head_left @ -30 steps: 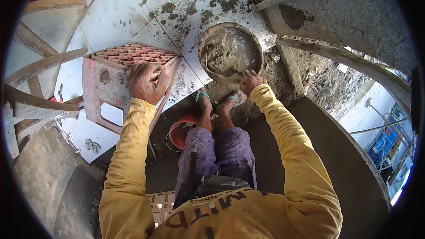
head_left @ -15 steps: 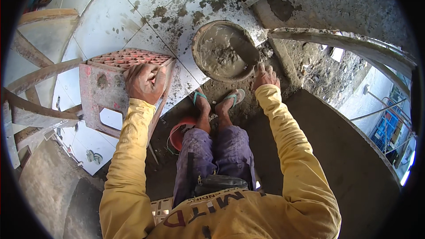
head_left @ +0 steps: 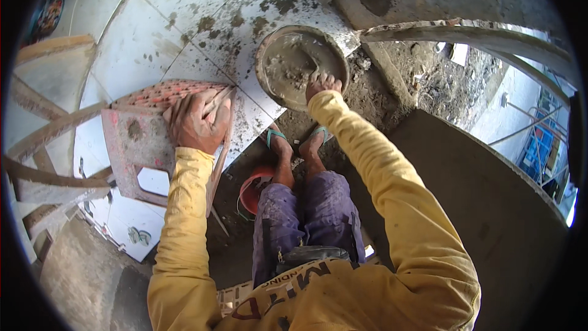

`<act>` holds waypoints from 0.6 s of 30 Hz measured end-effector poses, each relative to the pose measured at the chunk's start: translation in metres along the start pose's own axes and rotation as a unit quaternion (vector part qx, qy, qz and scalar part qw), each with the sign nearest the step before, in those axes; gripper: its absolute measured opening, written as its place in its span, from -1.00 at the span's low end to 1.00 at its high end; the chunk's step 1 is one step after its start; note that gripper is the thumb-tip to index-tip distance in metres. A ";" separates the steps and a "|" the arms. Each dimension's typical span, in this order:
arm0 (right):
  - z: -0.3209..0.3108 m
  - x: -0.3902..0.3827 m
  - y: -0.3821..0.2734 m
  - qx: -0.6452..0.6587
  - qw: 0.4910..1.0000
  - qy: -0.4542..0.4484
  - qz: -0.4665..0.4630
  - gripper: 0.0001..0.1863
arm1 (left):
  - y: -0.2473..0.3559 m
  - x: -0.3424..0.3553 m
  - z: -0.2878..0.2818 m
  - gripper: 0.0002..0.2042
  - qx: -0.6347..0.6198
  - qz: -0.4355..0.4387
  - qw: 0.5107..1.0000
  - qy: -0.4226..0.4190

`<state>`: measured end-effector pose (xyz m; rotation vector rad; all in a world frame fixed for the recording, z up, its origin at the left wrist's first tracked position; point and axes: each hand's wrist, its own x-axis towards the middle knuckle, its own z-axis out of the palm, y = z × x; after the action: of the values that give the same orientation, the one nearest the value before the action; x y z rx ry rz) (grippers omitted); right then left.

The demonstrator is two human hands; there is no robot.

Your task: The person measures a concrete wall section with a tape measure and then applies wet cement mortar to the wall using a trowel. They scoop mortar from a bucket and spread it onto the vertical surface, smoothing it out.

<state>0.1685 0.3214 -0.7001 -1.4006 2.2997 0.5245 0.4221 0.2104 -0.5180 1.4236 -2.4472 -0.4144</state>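
One black waist pouch [head_left: 313, 256], lying over purple trousers [head_left: 331, 208]; one red bucket [head_left: 248, 196], sitting just left of the shins; one pinkish stand [head_left: 122, 147] with perforated red top, standing to the left; left hand [head_left: 197, 119], bent-fingered, resting on the stand's near top edge; right hand [head_left: 323, 86], fingers bunching narrowly over the tub's near right side, whether they are gripping anything cannot be told; one round grey tub [head_left: 262, 55], sitting beyond the sandalled feet, partly on spattered white tiles [head_left: 138, 30]; grey wet mix [head_left: 291, 64], filling the tub, probably proving heavy, soft and slippery to bare fingers; the tub, likely weighing much and slopping if tilted, is calling for holds at opposite sides of its rim; rubble ground [head_left: 447, 79], spreading farther right
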 end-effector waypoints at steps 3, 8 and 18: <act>-0.044 -0.041 0.000 0.124 0.986 -0.070 0.086 -0.69 | 0.030 0.013 0.014 -0.61 -0.136 0.052 0.987 0.069; 0.018 -0.105 0.028 0.320 0.936 -0.006 0.146 -0.41 | 0.035 0.046 0.151 -0.33 -0.284 -0.234 0.930 0.012; 0.117 -0.156 0.070 0.619 0.716 0.135 0.295 -0.35 | -0.021 0.072 0.278 -0.12 -0.398 -0.437 0.797 -0.128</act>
<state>0.1872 0.5274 -0.7121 -0.0503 2.3490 -1.0252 0.3002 0.1669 -0.7747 1.9921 -1.2166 -1.6653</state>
